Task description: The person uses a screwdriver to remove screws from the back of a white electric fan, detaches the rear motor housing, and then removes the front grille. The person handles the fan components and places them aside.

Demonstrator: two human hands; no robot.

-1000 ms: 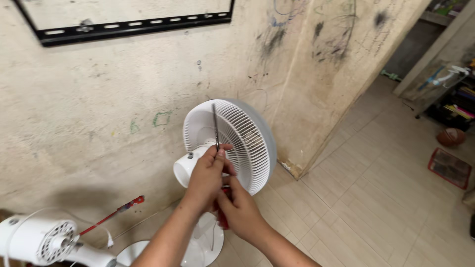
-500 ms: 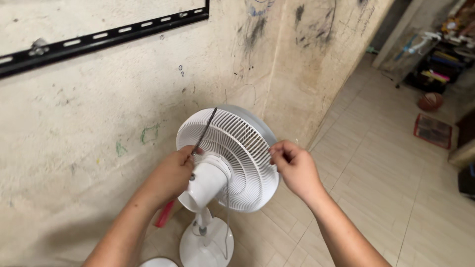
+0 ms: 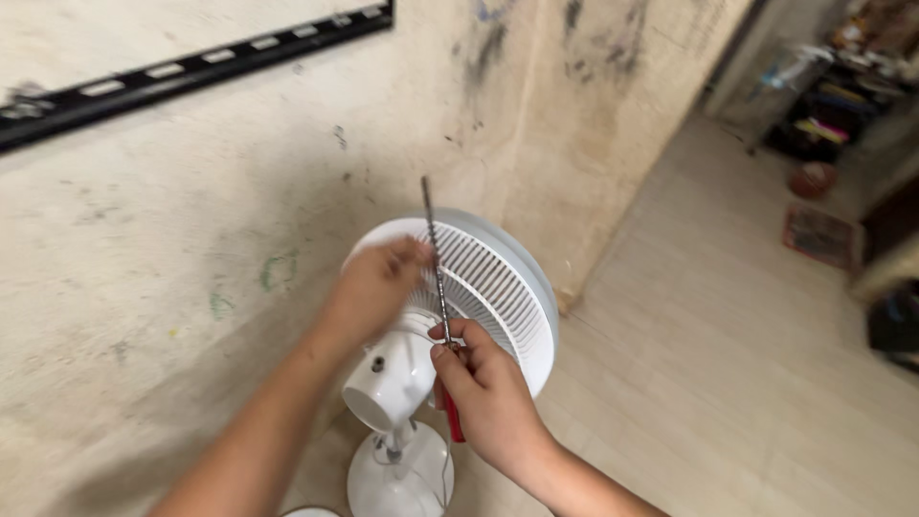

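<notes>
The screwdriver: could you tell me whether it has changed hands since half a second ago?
Yes. The screwdriver went from the left hand to the right hand, upright against the fan grille.

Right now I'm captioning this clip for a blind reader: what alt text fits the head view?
A person's right hand holds a red-handled screwdriver, shaft pointing up, against the rear grille of a white pedestal fan, while the left hand rests on the grille's top edge. The fan stands by a stained wall on a tiled floor.

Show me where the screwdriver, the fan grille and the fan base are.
screwdriver [image 3: 436, 268], head view, on its metal shaft.
fan grille [image 3: 493, 287], head view, on the white ribs.
fan base [image 3: 388, 479], head view, on the round foot.
</notes>
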